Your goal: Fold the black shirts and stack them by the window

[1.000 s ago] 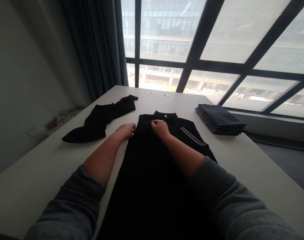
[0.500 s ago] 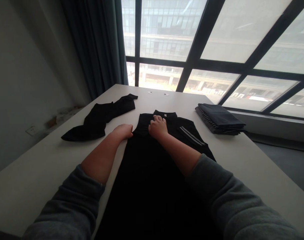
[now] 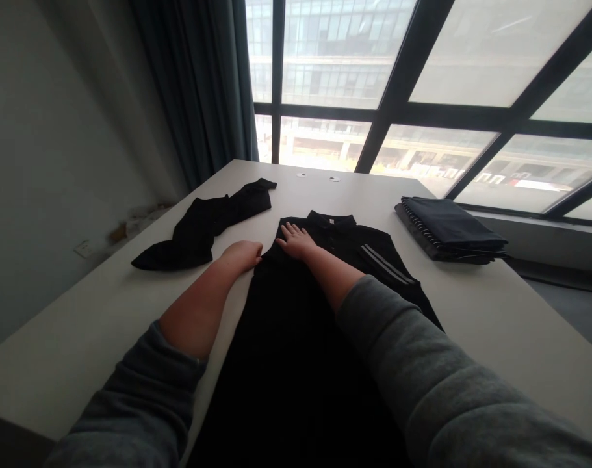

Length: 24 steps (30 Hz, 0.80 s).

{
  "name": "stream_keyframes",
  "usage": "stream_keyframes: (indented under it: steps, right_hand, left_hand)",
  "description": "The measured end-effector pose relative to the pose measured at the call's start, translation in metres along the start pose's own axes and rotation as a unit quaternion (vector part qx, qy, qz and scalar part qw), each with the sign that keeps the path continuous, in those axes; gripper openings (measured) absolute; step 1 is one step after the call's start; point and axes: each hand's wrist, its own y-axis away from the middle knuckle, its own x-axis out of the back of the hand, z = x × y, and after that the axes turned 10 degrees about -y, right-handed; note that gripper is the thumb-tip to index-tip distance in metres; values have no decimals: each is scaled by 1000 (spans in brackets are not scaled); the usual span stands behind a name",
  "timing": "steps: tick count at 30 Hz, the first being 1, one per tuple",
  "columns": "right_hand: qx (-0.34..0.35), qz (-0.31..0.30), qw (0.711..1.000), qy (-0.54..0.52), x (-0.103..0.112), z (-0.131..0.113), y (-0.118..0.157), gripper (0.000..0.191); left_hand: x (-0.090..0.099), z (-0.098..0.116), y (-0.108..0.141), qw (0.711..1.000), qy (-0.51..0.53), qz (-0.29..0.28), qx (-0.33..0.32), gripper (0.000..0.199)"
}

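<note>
On the white table [image 3: 105, 338]: I have the black shirt [image 3: 296, 338] spread out in front of me, its collar [image 3: 342, 223] toward the window [image 3: 344, 52] and its body running back between my forearms.
Step in hand: smoothing the cloth near the shoulder, as I judge it, one side pinched while the other hand presses.
Left hand [image 3: 245, 255]: fingers curled nearly closed at the shirt's left edge, seemingly pinching a bit of it; the exact hold at the fingertips is too dark to tell.
Right hand [image 3: 297, 242]: open, fingers somewhat spread, palm down on the shirt below the collar, gripping nothing that I can see.
Striped band [image 3: 388, 265]: two pale stripes slanting across the shirt's right side.
Next move: to my mind, it calls for light pressure and a steady pinch, since loose cloth could ruck up under the palm.
Around it: another black garment [image 3: 198, 227] lies crumpled to the left, and a folded stack of dark cloth [image 3: 451, 227] sits to the right, both apart from the shirt.
</note>
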Motion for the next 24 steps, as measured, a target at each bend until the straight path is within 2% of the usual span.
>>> stream_keyframes:
  steps: [3, 5, 7, 10, 12, 16, 21, 24]
  right_hand:
    - [0, 1, 1000, 2, -2, -1, 0, 80]
    - [2, 2, 1000, 3, -2, -2, 0, 79]
    - [4, 4, 1000, 2, -2, -2, 0, 77]
    - [1, -1, 1000, 3, -3, -2, -2, 76]
    - [-2, -5, 1000, 3, -3, -2, -3, 77]
    - [0, -5, 1000, 2, -2, -2, -3, 78]
    - [5, -2, 1000, -1, -3, -1, -3, 83]
    - [7, 3, 1000, 2, -4, 1, -4, 84]
  left_hand:
    - [4, 13, 8, 1000, -12, 26, 10, 28]
    - [-1, 30, 17, 997, -19, 80, 6, 42]
    - [-15, 48, 28, 992, -21, 121, -22, 57]
    - [-41, 65, 46, 994, -12, 97, -53, 70]
    - [-55, 64, 60, 996, -2, 69, -60, 72]
    - [-72, 47, 101, 993, 7, 72, -95, 73]
    - [-88, 29, 173, 979, 14, 107, -176, 73]
    - [-92, 19, 216, 968, 29, 111, -224, 75]
